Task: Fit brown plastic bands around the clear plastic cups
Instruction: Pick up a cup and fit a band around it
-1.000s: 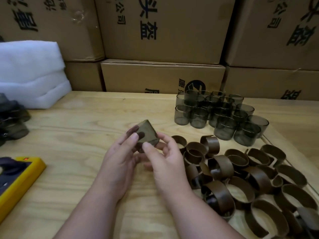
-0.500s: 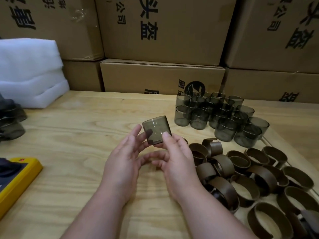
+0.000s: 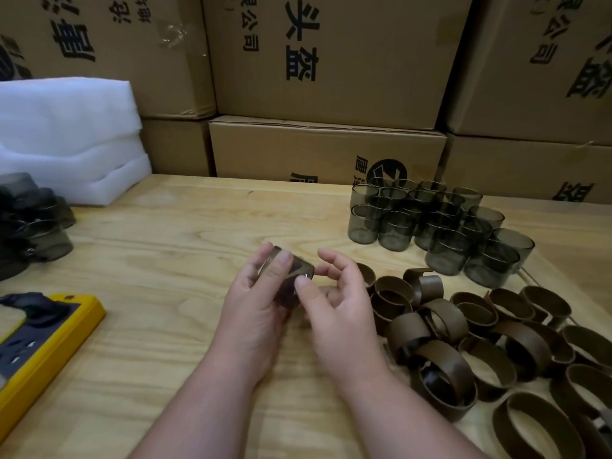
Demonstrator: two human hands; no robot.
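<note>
Head view: at frame centre, the left hand (image 3: 255,306) curls its fingers around a smoky clear cup (image 3: 291,276) above the wooden surface (image 3: 159,260). The right hand (image 3: 337,309) pinches the cup's edge. Brown bands (image 3: 496,342) lie lower right, more cups (image 3: 440,223) stand centre right.

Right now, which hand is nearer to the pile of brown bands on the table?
The right hand. It is just beside the left edge of the brown bands, its thumb on the cup. The left hand grips the cup on the far side from the pile.
</note>
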